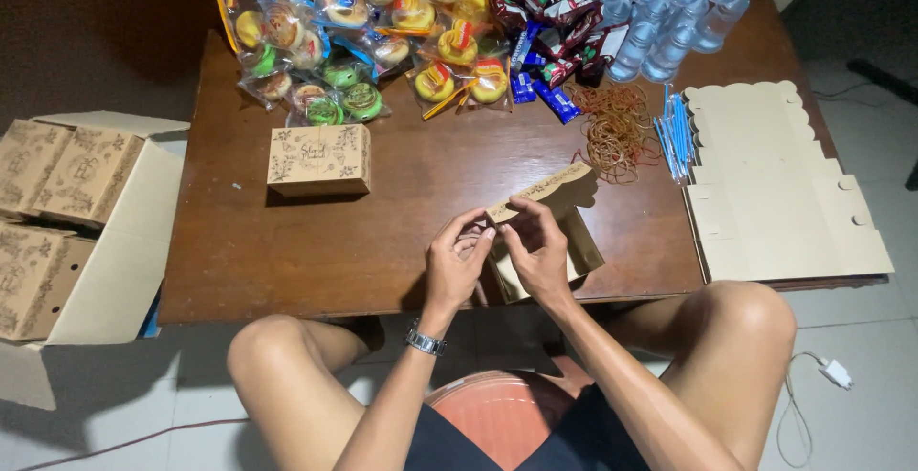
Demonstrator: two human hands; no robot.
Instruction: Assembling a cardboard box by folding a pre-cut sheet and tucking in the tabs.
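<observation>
Both hands are working at the near table edge: the left hand (457,259) and right hand (535,251) are pinching the flaps of one half-folded brown cardboard box (550,232). One finished patterned cardboard box (318,159) is standing mid-table. Flat cream box blanks (775,189) are lying stacked at right. Four patterned boxes are filling the open carton (115,241) at left.

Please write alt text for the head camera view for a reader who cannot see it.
Both hands, left hand and right hand, fold a half-assembled brown cardboard box over a wooden table. Behind lie a finished box, wrapped snacks, rubber bands, water bottles and flat box blanks.
</observation>
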